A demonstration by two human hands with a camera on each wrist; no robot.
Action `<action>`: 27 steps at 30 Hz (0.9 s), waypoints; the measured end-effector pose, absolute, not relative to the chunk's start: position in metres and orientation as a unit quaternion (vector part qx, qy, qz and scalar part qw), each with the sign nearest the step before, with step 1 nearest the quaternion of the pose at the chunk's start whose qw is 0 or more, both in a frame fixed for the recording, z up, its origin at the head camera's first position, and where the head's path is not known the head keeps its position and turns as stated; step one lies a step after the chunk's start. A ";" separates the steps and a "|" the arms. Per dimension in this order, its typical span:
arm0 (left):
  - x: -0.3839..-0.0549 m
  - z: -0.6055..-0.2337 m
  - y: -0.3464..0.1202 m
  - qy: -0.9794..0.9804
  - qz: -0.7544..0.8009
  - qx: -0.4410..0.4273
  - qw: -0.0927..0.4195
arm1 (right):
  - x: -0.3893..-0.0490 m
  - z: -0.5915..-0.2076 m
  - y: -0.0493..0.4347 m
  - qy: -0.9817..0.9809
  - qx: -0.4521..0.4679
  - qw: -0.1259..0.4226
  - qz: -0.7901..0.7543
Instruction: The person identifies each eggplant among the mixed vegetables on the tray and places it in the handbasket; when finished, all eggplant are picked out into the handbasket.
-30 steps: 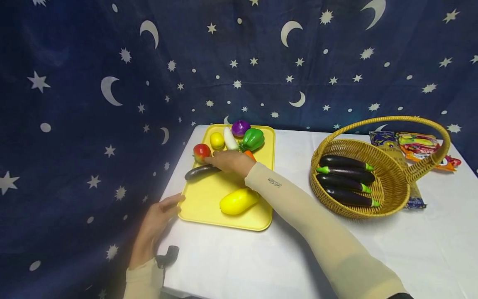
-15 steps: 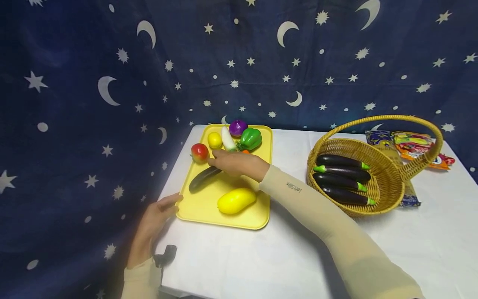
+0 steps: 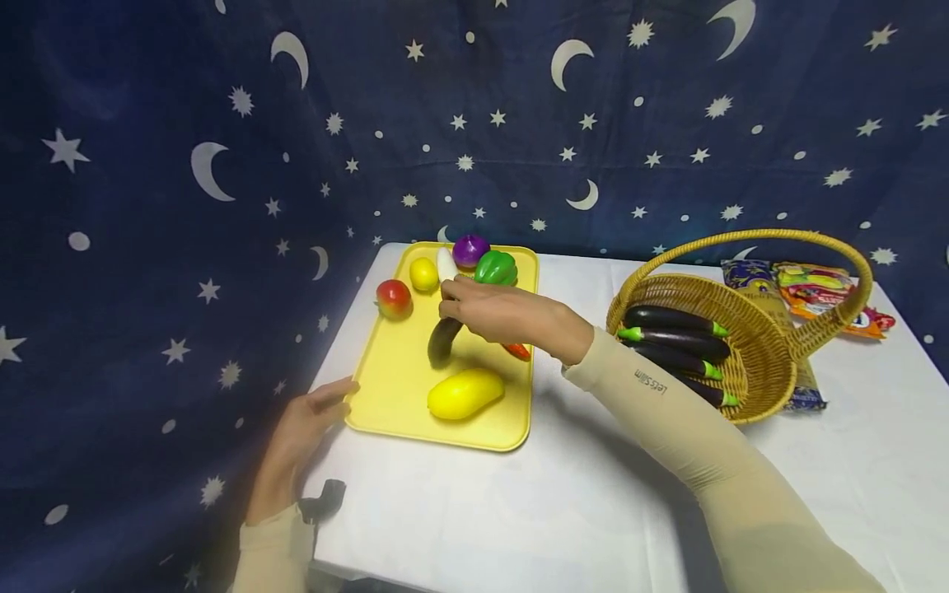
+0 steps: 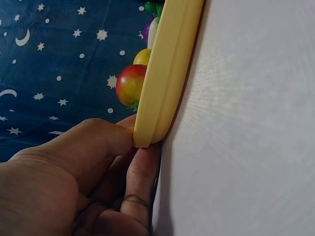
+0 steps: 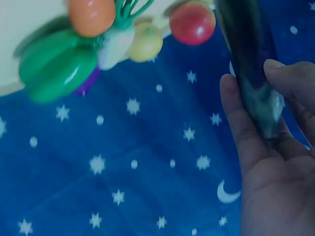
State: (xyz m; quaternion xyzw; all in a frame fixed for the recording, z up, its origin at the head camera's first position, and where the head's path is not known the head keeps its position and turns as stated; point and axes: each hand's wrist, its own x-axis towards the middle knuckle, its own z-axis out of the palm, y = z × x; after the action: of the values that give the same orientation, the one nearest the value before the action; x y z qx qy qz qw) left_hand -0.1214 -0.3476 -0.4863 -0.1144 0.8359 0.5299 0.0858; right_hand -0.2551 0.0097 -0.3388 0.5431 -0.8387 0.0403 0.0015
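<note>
My right hand [image 3: 511,315] grips a dark purple eggplant [image 3: 442,342] by one end, its other end hanging tilted over the yellow tray [image 3: 389,362]. In the right wrist view, thumb and fingers close around the eggplant [image 5: 248,49]. My left hand [image 3: 296,436] pinches the tray's near left edge, thumb above and a finger beneath in the left wrist view [image 4: 147,118]. On the tray lie a yellow mango-like fruit [image 3: 465,394], a red mango-like fruit [image 3: 394,299], a lemon [image 3: 424,275], a white radish [image 3: 446,263], a purple onion [image 3: 470,250], a green bell pepper [image 3: 496,268] and a partly hidden carrot [image 3: 517,352].
Right of the tray stands a wicker basket [image 3: 771,387] with a tall handle, holding several eggplants [image 3: 676,319]. Snack packets [image 3: 823,288] lie behind it on the white tablecloth [image 3: 578,511]. A dark blue star-patterned curtain [image 3: 519,82] hangs behind and on the left.
My right hand has moved right with the eggplant, which has swung from lying slanted near the red fruit to a steeper tilt mid-tray. The left hand stays on the tray's edge.
</note>
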 end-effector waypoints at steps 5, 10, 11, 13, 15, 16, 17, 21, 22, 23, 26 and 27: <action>-0.123 -0.485 -0.346 0.848 0.513 -0.106 0.082 | -0.246 -0.325 0.044 -0.827 0.558 0.050 0.045; -0.124 -0.485 -0.347 0.848 0.508 -0.116 0.093 | -0.233 -0.312 0.078 -0.831 0.548 0.060 0.076; -0.124 -0.485 -0.347 0.849 0.505 -0.120 0.097 | -0.230 -0.310 0.085 -0.832 0.546 0.062 0.082; -0.124 -0.486 -0.348 0.851 0.502 -0.121 0.099 | -0.224 -0.305 0.100 -0.834 0.540 0.063 0.096; -0.123 -0.488 -0.348 0.851 0.502 -0.119 0.100 | -0.217 -0.301 0.116 -0.835 0.535 0.070 0.107; -0.123 -0.488 -0.348 0.849 0.505 -0.119 0.100 | -0.213 -0.299 0.125 -0.836 0.533 0.075 0.111; -0.123 -0.488 -0.348 0.849 0.505 -0.120 0.100 | -0.210 -0.297 0.134 -0.835 0.532 0.082 0.113; -0.122 -0.488 -0.346 0.844 0.513 -0.120 0.101 | -0.197 -0.291 0.172 -0.834 0.525 0.119 0.122; -0.122 -0.488 -0.345 0.843 0.516 -0.116 0.100 | -0.194 -0.289 0.180 -0.833 0.523 0.129 0.123; -0.122 -0.487 -0.345 0.843 0.516 -0.114 0.098 | -0.191 -0.289 0.188 -0.834 0.521 0.138 0.123; -0.123 -0.486 -0.344 0.849 0.510 -0.107 0.088 | -0.183 -0.288 0.208 -0.832 0.517 0.160 0.124; -0.123 -0.486 -0.344 0.851 0.507 -0.107 0.088 | -0.181 -0.288 0.214 -0.832 0.515 0.163 0.124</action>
State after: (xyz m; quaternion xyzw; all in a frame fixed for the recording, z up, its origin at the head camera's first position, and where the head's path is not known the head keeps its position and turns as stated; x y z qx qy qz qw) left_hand -0.1230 -0.3438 -0.4865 -0.1070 0.8508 0.5069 0.0878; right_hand -0.1808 0.2140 -0.2875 0.5152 -0.8322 0.1243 0.1628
